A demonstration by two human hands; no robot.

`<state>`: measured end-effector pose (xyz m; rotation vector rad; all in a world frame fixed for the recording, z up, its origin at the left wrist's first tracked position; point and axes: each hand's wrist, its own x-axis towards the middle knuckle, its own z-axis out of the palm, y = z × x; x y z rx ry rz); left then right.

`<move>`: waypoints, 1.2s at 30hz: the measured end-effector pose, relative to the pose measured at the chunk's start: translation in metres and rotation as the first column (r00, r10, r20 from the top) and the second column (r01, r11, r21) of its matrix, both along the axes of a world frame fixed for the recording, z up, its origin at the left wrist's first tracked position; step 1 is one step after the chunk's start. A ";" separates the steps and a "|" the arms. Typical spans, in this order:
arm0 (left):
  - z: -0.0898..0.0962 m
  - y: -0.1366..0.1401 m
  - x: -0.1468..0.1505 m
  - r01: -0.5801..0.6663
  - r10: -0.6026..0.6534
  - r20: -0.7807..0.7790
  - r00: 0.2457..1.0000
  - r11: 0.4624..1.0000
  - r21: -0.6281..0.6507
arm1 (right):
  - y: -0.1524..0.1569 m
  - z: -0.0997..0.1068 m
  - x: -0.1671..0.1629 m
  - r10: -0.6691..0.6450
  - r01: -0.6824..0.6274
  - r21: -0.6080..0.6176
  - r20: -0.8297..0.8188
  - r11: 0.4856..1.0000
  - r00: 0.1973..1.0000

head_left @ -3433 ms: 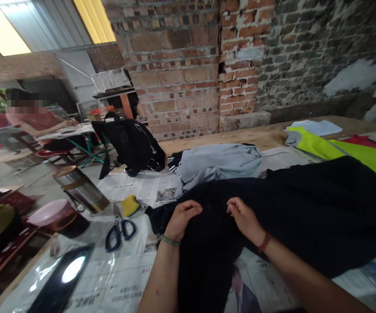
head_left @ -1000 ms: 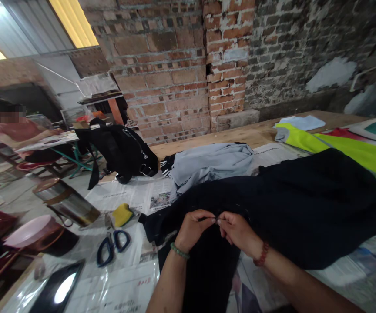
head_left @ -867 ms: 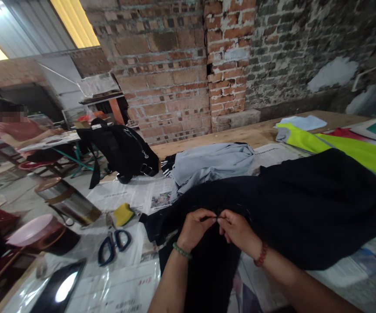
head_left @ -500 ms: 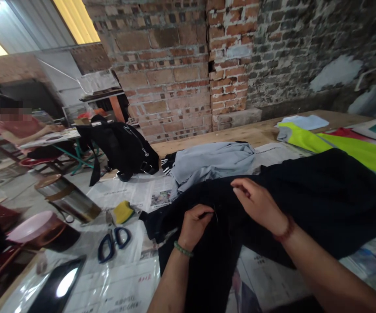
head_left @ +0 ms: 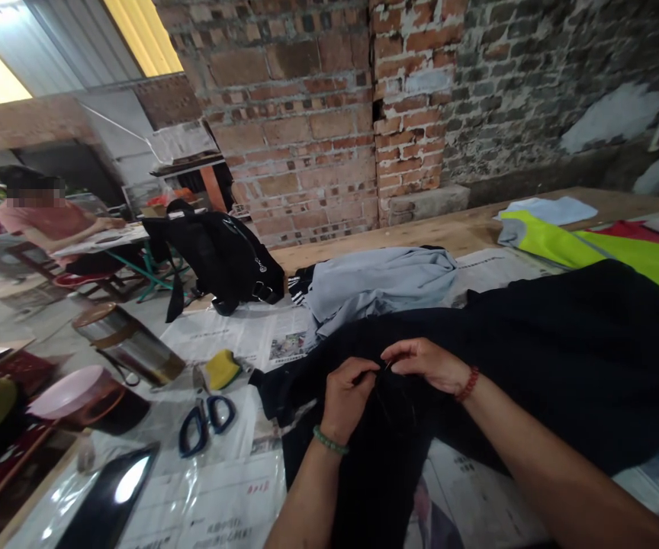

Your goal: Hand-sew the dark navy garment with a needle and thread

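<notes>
While a brick wall [head_left: 306,137] closes off the far side, the bench [head_left: 358,238] beneath the work is largely overlaid with newspaper. A dark garment [head_left: 564,358] is spread across the middle and right of it, one part extending to the near edge. A yellow-green garment [head_left: 644,263] lies at far right; a grey garment [head_left: 380,282] is bunched just beyond the dark one, with a black backpack [head_left: 220,259] to its left. A steel flask [head_left: 135,347] is at left, and a dark glossy slab [head_left: 112,496] at near left. Of the hands, the left hand [head_left: 348,393] pinches the dark garment between thumb and forefinger; the right hand [head_left: 426,366] is curled just beside it, its grip undeterminable. Blue-handled scissors [head_left: 206,418] lie left of both, near a yellow sponge [head_left: 222,370]. A thin bright sliver [head_left: 387,366], too small to identify, shows at the right fingertips.
</notes>
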<state>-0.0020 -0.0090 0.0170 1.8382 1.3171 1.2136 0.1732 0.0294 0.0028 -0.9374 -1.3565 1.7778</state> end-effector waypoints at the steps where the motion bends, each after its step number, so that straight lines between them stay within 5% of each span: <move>1: -0.001 0.000 0.000 -0.001 0.001 -0.001 1.000 1.000 -0.003 | 0.000 0.000 0.001 0.007 -0.007 0.014 0.014 1.000 1.000; 15: -0.007 0.002 0.003 -0.040 0.040 -0.002 0.999 0.995 -0.092 | 0.000 -0.006 -0.006 -0.010 0.006 0.104 0.038 0.995 0.999; 19: -0.009 0.004 0.004 0.005 0.021 0.100 0.995 0.966 -0.259 | -0.003 -0.004 -0.011 -0.074 0.075 0.045 -0.023 0.996 0.997; 24: -0.012 0.005 0.004 0.102 0.035 0.260 0.965 0.864 -0.493 | -0.004 -0.002 -0.016 -0.175 0.165 -0.083 -0.124 0.983 0.977; 32: -0.008 0.003 0.004 0.144 0.028 0.301 0.953 0.833 -0.535 | 0.003 -0.008 -0.018 -0.352 0.286 -0.264 -0.256 0.921 0.900; 36: -0.004 0.002 0.001 0.158 0.020 0.314 0.949 0.832 -0.532 | 0.008 -0.007 -0.010 -0.418 0.347 -0.257 -0.318 0.902 0.851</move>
